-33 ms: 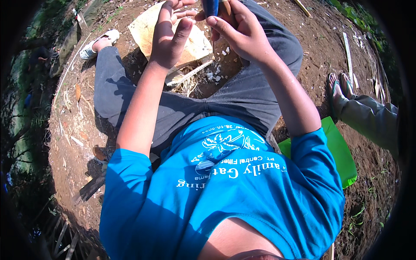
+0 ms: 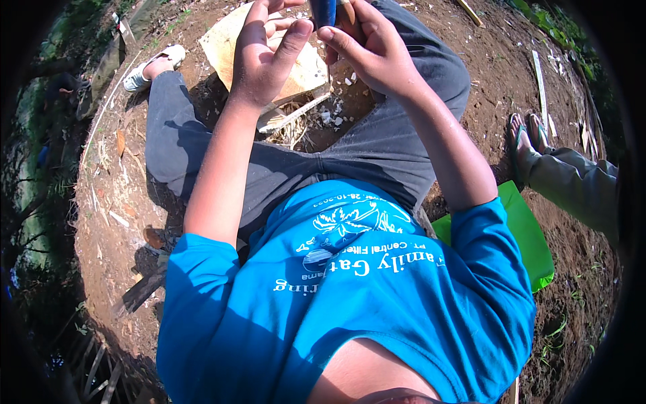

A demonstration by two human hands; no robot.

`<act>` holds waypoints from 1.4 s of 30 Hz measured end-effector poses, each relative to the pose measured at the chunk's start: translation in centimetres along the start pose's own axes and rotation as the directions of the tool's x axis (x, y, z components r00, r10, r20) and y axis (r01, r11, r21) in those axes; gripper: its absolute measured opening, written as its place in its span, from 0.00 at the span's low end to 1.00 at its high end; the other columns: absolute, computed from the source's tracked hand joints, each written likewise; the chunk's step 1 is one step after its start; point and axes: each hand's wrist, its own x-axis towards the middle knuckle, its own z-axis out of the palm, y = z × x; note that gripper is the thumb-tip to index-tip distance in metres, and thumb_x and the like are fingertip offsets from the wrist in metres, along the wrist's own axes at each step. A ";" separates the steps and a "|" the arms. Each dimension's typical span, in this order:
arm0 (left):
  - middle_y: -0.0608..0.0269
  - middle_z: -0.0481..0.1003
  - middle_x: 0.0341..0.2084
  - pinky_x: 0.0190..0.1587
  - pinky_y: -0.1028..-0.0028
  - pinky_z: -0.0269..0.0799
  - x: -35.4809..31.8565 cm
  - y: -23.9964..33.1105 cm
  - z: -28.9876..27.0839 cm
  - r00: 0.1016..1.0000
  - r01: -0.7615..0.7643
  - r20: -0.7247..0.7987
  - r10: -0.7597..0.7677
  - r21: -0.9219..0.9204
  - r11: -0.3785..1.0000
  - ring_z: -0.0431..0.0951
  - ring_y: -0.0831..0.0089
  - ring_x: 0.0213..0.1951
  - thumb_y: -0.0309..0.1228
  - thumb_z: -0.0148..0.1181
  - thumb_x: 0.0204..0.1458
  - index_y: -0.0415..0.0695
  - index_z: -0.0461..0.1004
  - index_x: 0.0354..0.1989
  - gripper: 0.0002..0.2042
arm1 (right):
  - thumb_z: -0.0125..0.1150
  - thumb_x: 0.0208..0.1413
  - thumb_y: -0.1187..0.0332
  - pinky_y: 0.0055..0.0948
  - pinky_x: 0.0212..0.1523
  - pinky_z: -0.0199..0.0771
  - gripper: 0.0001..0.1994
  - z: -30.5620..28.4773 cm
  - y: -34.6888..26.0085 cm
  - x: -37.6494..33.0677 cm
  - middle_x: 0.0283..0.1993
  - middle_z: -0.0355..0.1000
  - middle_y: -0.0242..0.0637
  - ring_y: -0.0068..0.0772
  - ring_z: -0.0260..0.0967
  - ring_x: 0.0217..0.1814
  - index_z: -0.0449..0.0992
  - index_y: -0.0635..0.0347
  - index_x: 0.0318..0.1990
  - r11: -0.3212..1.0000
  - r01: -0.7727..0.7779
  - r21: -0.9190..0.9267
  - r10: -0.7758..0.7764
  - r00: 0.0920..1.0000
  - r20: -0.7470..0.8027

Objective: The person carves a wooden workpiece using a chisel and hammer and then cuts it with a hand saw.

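Observation:
At the top edge my right hand (image 2: 377, 57) closes on a blue cylindrical thing (image 2: 324, 12), its thumb pressed near the lower end. A brown piece (image 2: 348, 17) shows beside it among the same fingers; its kind is unclear. My left hand (image 2: 264, 64) is raised just to the left, fingers spread and thumb apart, some fingers reaching close to the blue thing. The frame cuts off the upper part of both held things. Below the hands, between my legs, lies a pale cut wood block (image 2: 222, 47).
White chips (image 2: 328, 118) and shavings litter the brown soil by the block. A green sheet-like thing (image 2: 528, 236) lies to my right, near another person's sandalled feet (image 2: 521, 138). Long pale wood strips (image 2: 540, 84) lie farther right. A dark wood piece (image 2: 141, 293) rests at left.
My left hand and forearm have shifted slightly right, the thumb nearer the blue thing. My right hand and the blue thing have moved a little left.

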 end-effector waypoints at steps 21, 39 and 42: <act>0.53 0.82 0.41 0.46 0.70 0.80 0.2 7.4 1.9 0.957 0.289 -0.096 -0.273 0.368 0.884 0.84 0.71 0.41 0.42 0.64 0.63 0.35 0.77 0.53 0.21 | 0.59 0.65 0.78 0.21 0.35 0.69 0.13 1.4 2.1 1.0 0.37 0.63 0.26 0.15 0.62 0.36 0.69 0.64 0.56 0.961 0.186 -0.206 -0.183 0.982 0.036; 0.56 0.82 0.30 0.31 0.75 0.78 0.2 8.3 2.6 0.934 0.343 -0.212 -0.289 0.295 0.892 0.81 0.75 0.28 0.29 0.62 0.64 0.32 0.78 0.47 0.11 | 0.60 0.64 0.78 0.20 0.33 0.68 0.12 2.1 0.8 0.8 0.35 0.65 0.27 0.16 0.64 0.34 0.70 0.63 0.53 0.964 0.075 -0.255 -0.085 0.996 -0.026; 0.55 0.82 0.30 0.32 0.74 0.78 0.3 8.4 2.5 0.941 0.325 -0.200 -0.272 0.324 0.888 0.81 0.74 0.29 0.29 0.62 0.64 0.32 0.79 0.46 0.11 | 0.60 0.64 0.78 0.20 0.33 0.67 0.11 2.3 0.5 0.8 0.34 0.65 0.27 0.15 0.63 0.34 0.70 0.63 0.52 0.968 0.065 -0.243 -0.074 0.997 -0.026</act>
